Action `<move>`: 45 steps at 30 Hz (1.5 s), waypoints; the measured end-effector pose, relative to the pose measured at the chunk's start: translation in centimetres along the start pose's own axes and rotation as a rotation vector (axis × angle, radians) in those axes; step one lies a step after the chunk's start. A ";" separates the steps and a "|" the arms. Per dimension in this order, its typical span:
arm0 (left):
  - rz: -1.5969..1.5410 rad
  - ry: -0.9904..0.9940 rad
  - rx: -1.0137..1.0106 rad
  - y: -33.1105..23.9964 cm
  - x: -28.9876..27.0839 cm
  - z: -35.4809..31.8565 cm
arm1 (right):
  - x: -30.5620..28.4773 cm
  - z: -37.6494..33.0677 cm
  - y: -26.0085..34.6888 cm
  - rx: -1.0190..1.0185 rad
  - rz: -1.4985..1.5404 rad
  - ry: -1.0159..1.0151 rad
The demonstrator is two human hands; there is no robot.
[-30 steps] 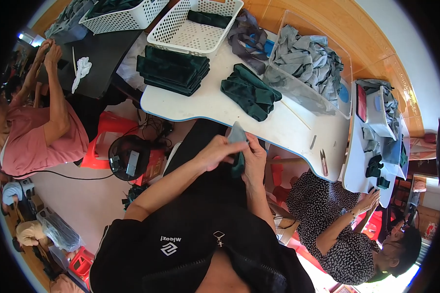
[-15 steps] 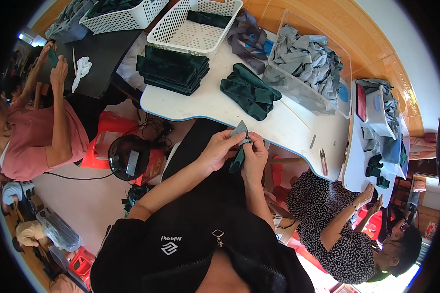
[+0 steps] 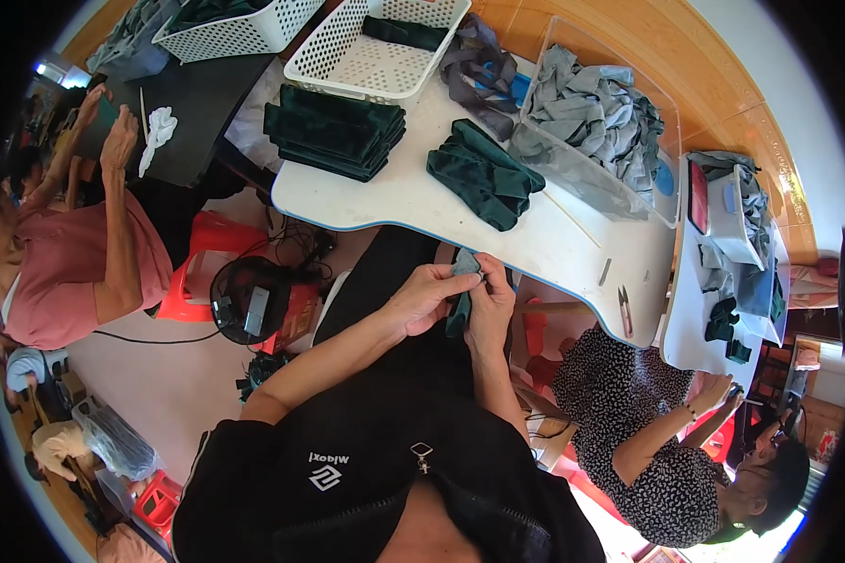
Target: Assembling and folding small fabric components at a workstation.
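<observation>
I see my left hand and right hand meeting just below the edge of the white rounded table, over my lap. Both sets of fingers are closed, pinching a small dark green velvet fabric piece with a grey lining between them. On the table near it lie a loose heap of dark green velvet pieces and a neat stack of folded green velvet.
</observation>
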State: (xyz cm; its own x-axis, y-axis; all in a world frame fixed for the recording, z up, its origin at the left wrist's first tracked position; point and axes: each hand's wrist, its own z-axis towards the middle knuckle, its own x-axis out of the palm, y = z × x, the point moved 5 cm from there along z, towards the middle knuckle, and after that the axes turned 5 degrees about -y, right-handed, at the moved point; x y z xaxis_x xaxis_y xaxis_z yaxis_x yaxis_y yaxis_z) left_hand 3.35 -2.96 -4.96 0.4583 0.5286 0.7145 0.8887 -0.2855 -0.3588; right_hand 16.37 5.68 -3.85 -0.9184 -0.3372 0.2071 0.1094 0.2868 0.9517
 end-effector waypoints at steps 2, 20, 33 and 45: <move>-0.013 0.014 -0.006 0.8 0.5 0.2 | -0.3 0.2 -0.4 -0.072 -0.019 -0.120; 0.874 -0.214 0.460 -6.7 -0.7 0.6 | -1.3 0.0 -5.7 0.070 0.020 -0.104; 1.061 0.011 0.632 -6.7 -4.0 0.4 | 2.0 -6.9 -7.0 0.723 0.346 0.400; 1.006 -0.026 1.042 -12.0 -1.2 -7.3 | 2.6 -7.5 -1.6 0.604 0.880 0.704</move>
State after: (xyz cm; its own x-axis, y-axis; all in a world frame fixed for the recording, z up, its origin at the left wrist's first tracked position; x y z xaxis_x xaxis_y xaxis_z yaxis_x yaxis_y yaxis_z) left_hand -7.96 -5.98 2.88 0.8730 0.4761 -0.1058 -0.2024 0.1565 -0.9667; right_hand 16.70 -2.39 -3.16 -0.2050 -0.1738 0.9632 0.2160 0.9518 0.2178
